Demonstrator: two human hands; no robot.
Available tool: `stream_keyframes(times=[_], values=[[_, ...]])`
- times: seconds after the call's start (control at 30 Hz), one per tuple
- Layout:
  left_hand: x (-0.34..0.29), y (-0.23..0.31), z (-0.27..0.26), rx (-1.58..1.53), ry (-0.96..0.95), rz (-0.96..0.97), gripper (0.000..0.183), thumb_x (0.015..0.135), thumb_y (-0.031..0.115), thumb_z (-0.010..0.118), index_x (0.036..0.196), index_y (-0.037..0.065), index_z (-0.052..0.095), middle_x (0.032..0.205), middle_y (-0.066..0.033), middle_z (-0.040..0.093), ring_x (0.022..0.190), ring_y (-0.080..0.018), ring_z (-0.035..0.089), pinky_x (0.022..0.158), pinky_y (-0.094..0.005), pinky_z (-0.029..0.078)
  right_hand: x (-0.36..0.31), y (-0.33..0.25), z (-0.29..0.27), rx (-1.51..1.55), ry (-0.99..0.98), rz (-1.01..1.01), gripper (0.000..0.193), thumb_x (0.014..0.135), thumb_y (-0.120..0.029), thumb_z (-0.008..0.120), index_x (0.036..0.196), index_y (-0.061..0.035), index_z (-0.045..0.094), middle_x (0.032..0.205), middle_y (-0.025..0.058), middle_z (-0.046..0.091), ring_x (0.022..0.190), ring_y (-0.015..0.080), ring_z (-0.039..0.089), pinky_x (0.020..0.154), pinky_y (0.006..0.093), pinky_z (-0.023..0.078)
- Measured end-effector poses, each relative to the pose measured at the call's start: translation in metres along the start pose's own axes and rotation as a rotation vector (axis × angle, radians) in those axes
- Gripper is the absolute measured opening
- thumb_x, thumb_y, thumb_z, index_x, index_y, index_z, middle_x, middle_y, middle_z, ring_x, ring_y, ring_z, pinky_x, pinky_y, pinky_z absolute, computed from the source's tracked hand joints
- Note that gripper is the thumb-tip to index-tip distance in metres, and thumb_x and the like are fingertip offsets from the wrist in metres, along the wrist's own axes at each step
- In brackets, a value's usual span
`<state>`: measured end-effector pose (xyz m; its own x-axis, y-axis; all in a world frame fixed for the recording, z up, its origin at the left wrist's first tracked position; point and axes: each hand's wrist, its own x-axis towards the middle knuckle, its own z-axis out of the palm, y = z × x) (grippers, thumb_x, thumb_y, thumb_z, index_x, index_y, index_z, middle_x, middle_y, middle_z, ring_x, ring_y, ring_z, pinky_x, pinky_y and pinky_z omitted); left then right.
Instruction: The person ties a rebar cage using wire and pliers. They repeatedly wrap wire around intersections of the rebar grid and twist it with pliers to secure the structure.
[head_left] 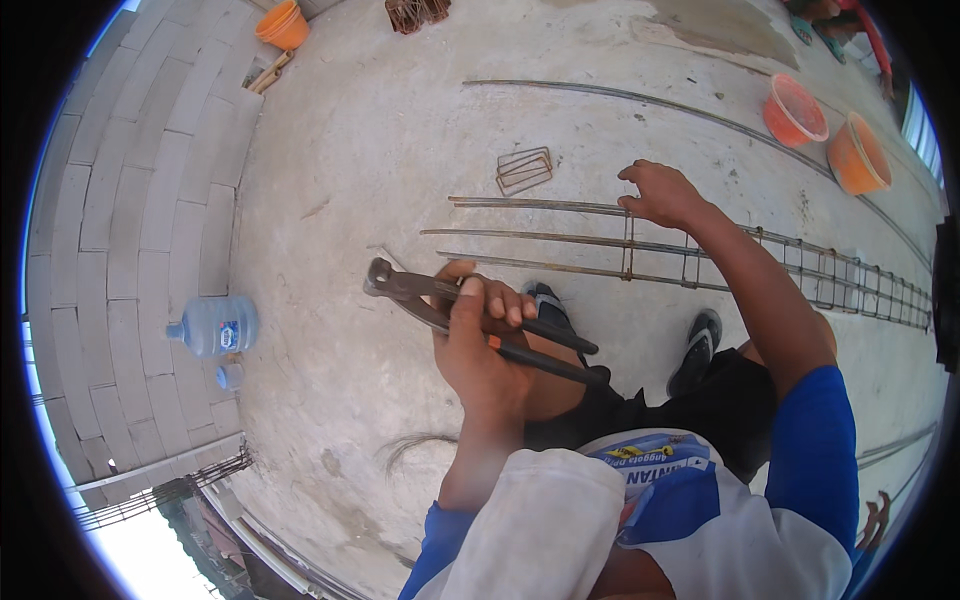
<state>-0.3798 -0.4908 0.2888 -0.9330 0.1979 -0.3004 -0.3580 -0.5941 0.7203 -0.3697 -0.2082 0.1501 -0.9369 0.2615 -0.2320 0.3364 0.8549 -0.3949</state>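
My left hand (475, 340) is closed around a pair of pincers (425, 300) with a worn metal head and dark handles, one bearing an orange mark. The head points away to the left, and its jaws look closed. My right hand (662, 195) is stretched forward with fingers loosely curled and apart. Its thumb is at the upper corner of a wire stirrup (628, 248) on a long rebar cage (690, 248); whether it touches is unclear. The cage runs rightward across the floor, its bare bar ends pointing left. A thin pale strand (388, 258) shows behind the pincer head.
Loose rectangular stirrups (524, 171) lie beyond the cage, near a long loose bar (640, 97). Two orange buckets (858, 155) stand far right, near another person (850, 15). Against the left block wall (130, 230) lies a blue water jug (222, 326). Another hand (875, 520) shows lower right.
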Motion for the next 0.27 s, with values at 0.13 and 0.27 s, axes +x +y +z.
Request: stream_keyframes(times=[0.13,0.27], values=[[0.027,-0.027,0.003,0.004,0.089,-0.165,0.02,0.092,0.005,0.052,0.112,0.004,0.051,0.071,-0.006,0.049,0.064,-0.0174,0.05,0.066,-0.0381,0.047,0.08,0.024,0.062,-0.082,-0.2,-0.092,0.042,0.082,-0.03,0.066,0.115,-0.0042,0.063,0.115,0.0163,0.062,0.108,0.0339,0.059,0.093,0.0436,0.048],[0.053,-0.056,-0.013,0.221,0.155,-0.363,0.025,0.09,0.005,0.055,0.115,0.004,0.049,0.074,-0.0077,0.051,0.071,-0.0211,0.055,0.074,-0.0411,0.046,0.175,0.035,0.132,-0.166,-0.381,-0.189,0.042,0.076,-0.031,0.07,0.111,-0.0073,0.065,0.117,0.0166,0.06,0.108,0.0345,0.06,0.092,0.0443,0.049]])
